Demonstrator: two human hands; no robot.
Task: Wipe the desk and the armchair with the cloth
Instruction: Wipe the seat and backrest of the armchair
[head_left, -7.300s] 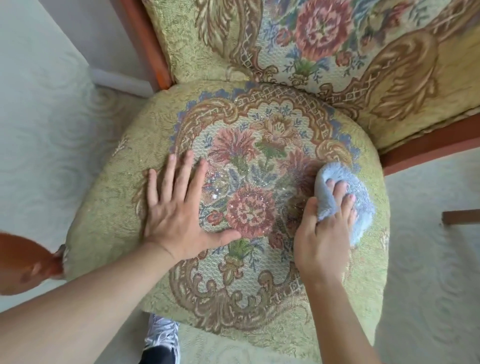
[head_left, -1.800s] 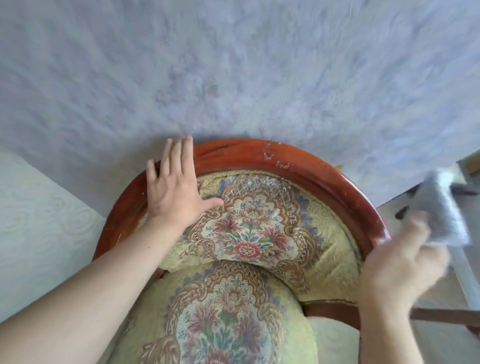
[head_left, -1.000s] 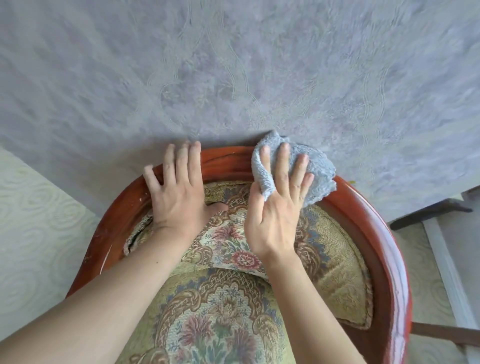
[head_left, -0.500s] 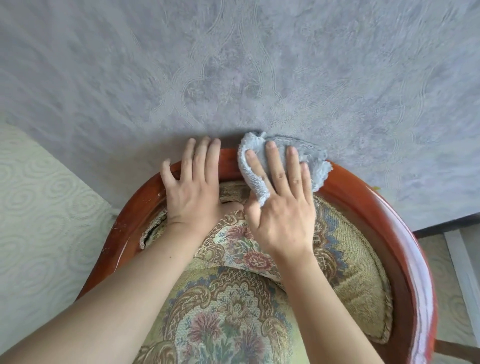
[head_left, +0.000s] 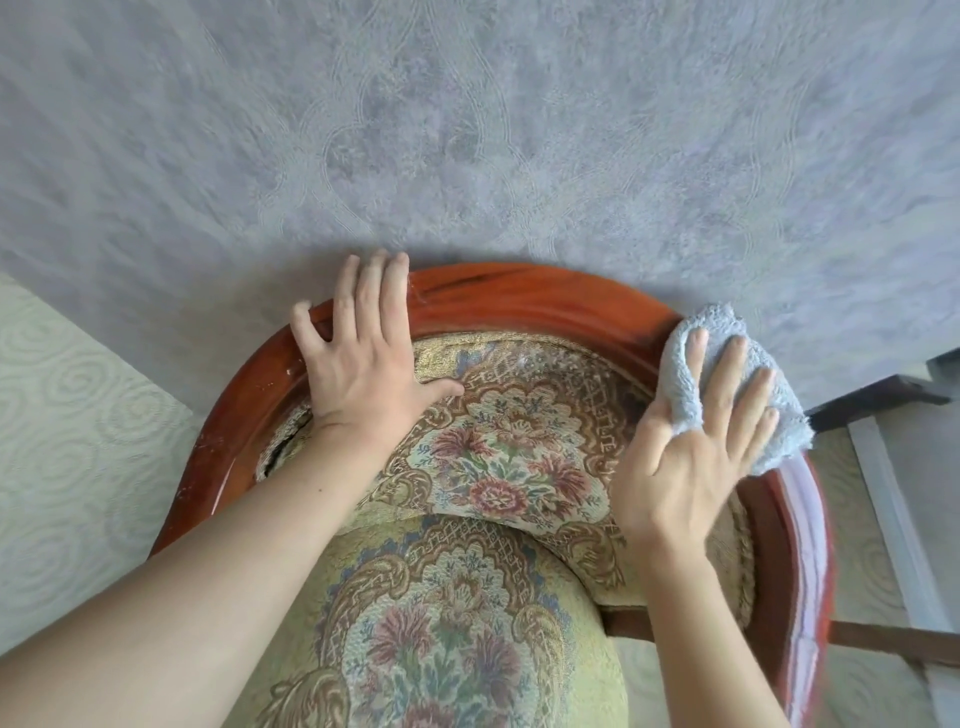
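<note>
I look down on the armchair, its curved red-brown wooden back rail (head_left: 524, 301) arching over floral tapestry upholstery (head_left: 514, 457). My left hand (head_left: 363, 364) lies flat with straight fingers on the rail's upper left and the top of the back cushion. My right hand (head_left: 696, 447) presses the light blue cloth (head_left: 727, 374) against the rail's right side, fingers straight on top of the cloth. The desk is out of view.
A grey-blue patterned wall (head_left: 467, 130) stands right behind the chair back. Pale swirl-patterned floor (head_left: 67, 441) shows at the left. A dark wooden piece (head_left: 878, 395) and a white strip (head_left: 893, 514) lie at the right edge.
My right hand has slid the cloth along the rail from its top middle to its right side. My left hand stays on the upper left of the rail.
</note>
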